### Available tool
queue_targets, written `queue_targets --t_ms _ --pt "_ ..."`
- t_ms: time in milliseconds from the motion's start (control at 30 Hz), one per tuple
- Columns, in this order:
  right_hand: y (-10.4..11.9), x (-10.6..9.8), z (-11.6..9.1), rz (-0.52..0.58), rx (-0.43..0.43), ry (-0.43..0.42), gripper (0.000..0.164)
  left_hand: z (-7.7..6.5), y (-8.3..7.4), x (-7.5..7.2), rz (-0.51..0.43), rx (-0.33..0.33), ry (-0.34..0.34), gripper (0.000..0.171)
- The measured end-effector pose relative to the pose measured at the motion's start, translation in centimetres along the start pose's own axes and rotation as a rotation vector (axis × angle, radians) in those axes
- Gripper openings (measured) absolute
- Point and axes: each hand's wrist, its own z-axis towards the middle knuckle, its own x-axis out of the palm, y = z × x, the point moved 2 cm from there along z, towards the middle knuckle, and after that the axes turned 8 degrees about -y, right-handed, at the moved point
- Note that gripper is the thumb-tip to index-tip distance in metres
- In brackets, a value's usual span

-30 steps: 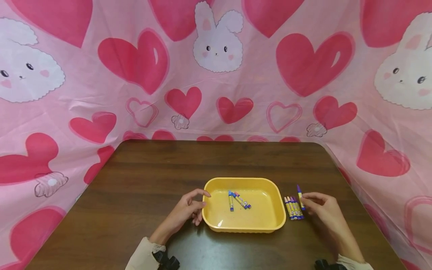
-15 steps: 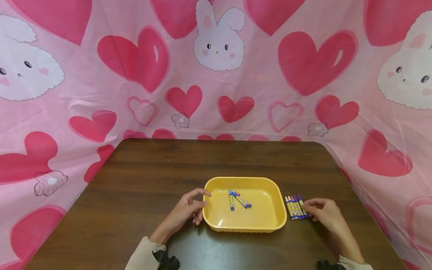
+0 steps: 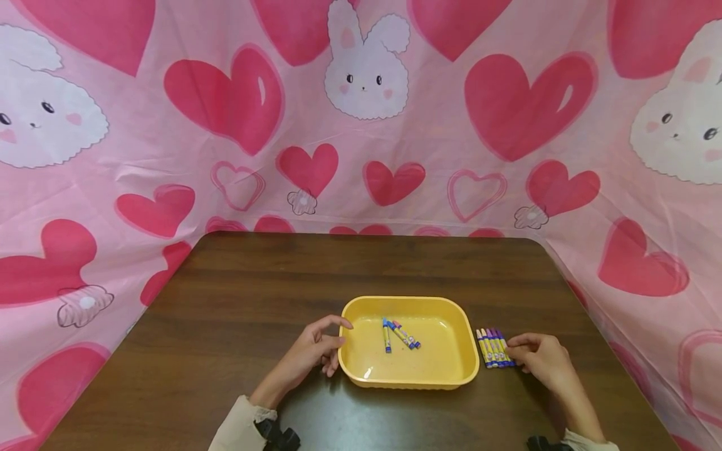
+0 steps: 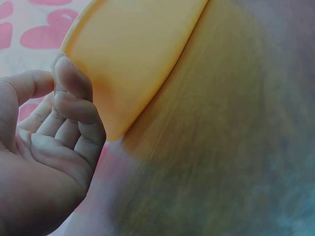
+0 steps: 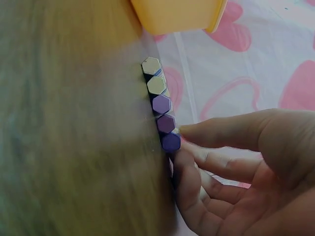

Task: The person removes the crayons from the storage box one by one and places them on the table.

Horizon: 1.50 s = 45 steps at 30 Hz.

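Right hand [image 3: 543, 360] just right of tray [image 3: 462, 351]; fingers [image 5: 216, 132] touch outermost crayon in row [image 3: 494, 347], thumb and forefinger pinching it, we judge. Row lies on tabletop [image 3: 282, 275] between tray and right hand. Left hand [image 3: 313, 349] at tray's left rim, fingers loosely curled, grasping nothing. Three crayons [image 3: 400, 334] inside tray. Risk, we think: sideways nudge rolls row apart, scatters crayons.
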Motion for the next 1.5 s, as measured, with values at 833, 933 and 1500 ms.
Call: queue_targets --t_ms 833,933,1500 --pt "7.0 0.3 -2.0 -0.073 -0.286 -0.283 0.009 0.0 -0.1 -0.1 0.005 0.006 -0.011 0.036" --pt "9.0 0.6 -2.4 -0.053 -0.337 -0.255 0.007 0.0 -0.1 -0.1 0.005 0.007 -0.014 0.036" --pt "16.1 5.9 -1.1 -0.054 -0.547 -0.032 0.008 -0.1 -0.1 0.3 -0.008 0.004 0.001 0.035"
